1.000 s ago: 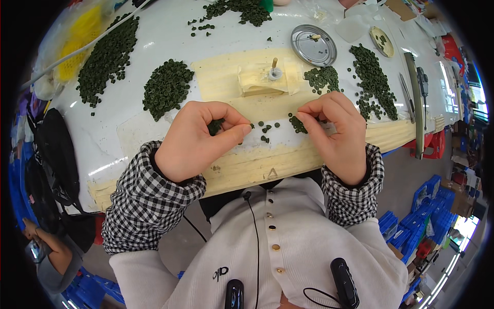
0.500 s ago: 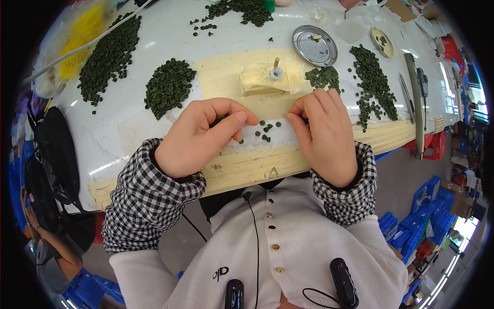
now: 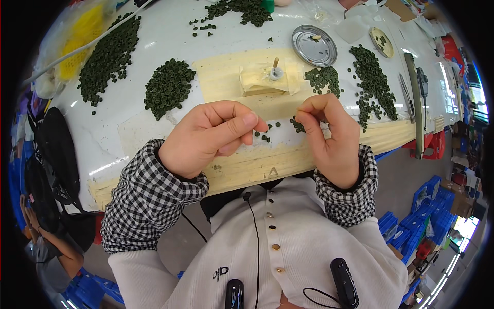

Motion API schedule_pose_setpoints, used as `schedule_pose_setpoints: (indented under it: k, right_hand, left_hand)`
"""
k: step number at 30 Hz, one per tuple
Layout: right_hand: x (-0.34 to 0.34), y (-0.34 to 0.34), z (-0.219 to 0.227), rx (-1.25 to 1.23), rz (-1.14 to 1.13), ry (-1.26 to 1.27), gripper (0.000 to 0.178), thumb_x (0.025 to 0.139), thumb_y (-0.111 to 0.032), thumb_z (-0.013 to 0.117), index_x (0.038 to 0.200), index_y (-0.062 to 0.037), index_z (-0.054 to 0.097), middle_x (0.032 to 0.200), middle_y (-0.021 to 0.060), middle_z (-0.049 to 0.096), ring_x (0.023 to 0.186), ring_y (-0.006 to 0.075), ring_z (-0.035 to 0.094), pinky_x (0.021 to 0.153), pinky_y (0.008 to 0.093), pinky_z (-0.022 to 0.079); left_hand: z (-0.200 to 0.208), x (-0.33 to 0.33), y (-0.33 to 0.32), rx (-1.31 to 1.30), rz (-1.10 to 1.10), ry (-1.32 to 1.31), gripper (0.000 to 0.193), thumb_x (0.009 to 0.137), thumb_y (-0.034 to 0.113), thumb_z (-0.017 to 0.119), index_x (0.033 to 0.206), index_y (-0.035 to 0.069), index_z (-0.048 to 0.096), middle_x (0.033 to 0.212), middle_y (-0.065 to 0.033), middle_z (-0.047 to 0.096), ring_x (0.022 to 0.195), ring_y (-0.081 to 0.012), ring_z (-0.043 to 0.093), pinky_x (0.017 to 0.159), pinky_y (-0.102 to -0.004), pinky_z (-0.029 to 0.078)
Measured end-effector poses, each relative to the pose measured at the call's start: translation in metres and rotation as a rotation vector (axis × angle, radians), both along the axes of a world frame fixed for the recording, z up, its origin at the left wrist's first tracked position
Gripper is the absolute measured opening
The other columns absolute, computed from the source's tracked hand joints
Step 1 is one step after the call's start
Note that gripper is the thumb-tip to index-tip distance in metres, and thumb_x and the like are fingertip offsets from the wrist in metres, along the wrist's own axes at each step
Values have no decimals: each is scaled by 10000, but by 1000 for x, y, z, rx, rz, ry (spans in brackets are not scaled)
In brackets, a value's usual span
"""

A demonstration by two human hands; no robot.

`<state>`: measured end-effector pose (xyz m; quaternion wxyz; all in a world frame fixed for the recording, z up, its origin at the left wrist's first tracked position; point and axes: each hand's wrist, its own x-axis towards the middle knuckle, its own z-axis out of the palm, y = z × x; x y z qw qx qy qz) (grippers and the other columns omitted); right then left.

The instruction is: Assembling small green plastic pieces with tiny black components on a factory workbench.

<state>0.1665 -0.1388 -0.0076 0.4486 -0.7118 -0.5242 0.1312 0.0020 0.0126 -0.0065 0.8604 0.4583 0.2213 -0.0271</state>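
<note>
My left hand (image 3: 208, 136) is closed in a pinch over the front of the table, thumb against the bent fingers. Whatever sits between its fingertips is too small to make out. To its right, my right hand (image 3: 333, 139) also pinches thumb and index finger together, and I cannot tell what is in it. Between the hands lie a few loose dark green round pieces (image 3: 265, 138). A small cluster of green pieces (image 3: 297, 125) lies beside my right thumb, partly hidden by it. Beyond the hands stands a taped block (image 3: 254, 81) with a white cup-like fitting (image 3: 276, 73) and an upright wooden stick.
Dark green pieces with short stems form heaps at left (image 3: 170, 88), far left (image 3: 110, 59) and right (image 3: 375, 80). A round metal lid (image 3: 314, 46) lies behind the block. Tweezers (image 3: 406, 98) and a screwdriver (image 3: 423, 87) lie near the right edge. A black bag (image 3: 56, 149) hangs at left.
My right hand has shifted slightly right and turned, uncovering the green cluster by its thumb. My left hand has edged right, covering part of the loose pieces.
</note>
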Motion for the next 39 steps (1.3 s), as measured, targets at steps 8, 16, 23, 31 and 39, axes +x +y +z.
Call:
schedule_pose_setpoints:
  k: [8,16,23,31,39]
  right_hand:
    - [7,1,2,11,23,-163,129,748,45,636,868,-3,637,770,120,615,665,248,582,579,300,466]
    - [8,-2,3,32,-33,-228,137,732,63,649,859,11,648,754,104,627,687,210,594,611,277,470]
    - [12,1,1,117,-24,-248,135,711,49,668,835,-3,655,740,106,624,664,239,586,572,302,465]
    - [6,-7,12,-40,-15,185,114,763,51,643,874,23,649,800,81,658,752,130,622,685,240,484]
    - [2,-1,9,38,237,565,124,796,14,640,918,21,624,893,87,627,841,133,610,784,251,491]
  left_hand:
    - [-1,1,-4,-20,128,-30,227,946,163,486,1000,-30,592,758,-10,574,504,-18,318,459,-151,274]
    - [-4,-1,-2,-30,123,-36,198,933,130,501,1017,-20,599,793,-39,622,492,-11,317,445,-151,280]
    - [-2,-1,-2,-46,121,-59,212,916,107,520,1087,-9,570,896,-101,661,460,2,290,429,-144,263]
    - [-3,-1,-3,-59,98,-110,203,915,87,509,1095,1,551,922,-126,664,457,6,287,433,-142,260]
    - [-1,-1,-6,-36,107,-105,181,908,93,536,1060,0,565,890,-104,656,471,0,311,434,-149,264]
